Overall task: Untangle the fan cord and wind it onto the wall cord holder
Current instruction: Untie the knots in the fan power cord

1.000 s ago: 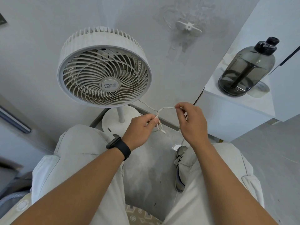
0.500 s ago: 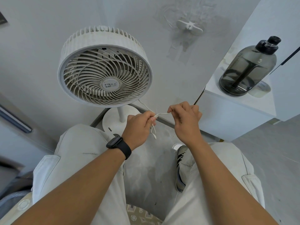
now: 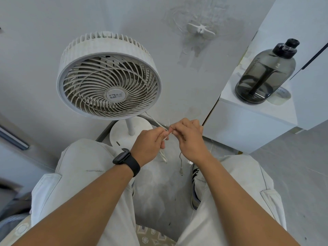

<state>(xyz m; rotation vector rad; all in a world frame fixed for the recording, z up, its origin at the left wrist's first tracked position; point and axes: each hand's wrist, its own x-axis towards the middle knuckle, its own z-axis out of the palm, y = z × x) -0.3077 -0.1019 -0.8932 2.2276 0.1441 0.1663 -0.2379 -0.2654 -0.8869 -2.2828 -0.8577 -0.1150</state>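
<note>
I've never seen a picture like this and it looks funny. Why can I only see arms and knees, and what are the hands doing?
The camera sits on a person's head and looks down, so you see their own arms and knees. The left hand, with the black watch, and the right hand both pinch a thin white cord in their fingers. It comes from the white fan on the floor. Its plug end dangles below. The white cord holder on the wall is still bare. A dark water bottle stands on the white cabinet.

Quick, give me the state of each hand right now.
Left hand: fingers pinch the white fan cord.
Right hand: fingers pinch the same cord, close against the left.
</note>
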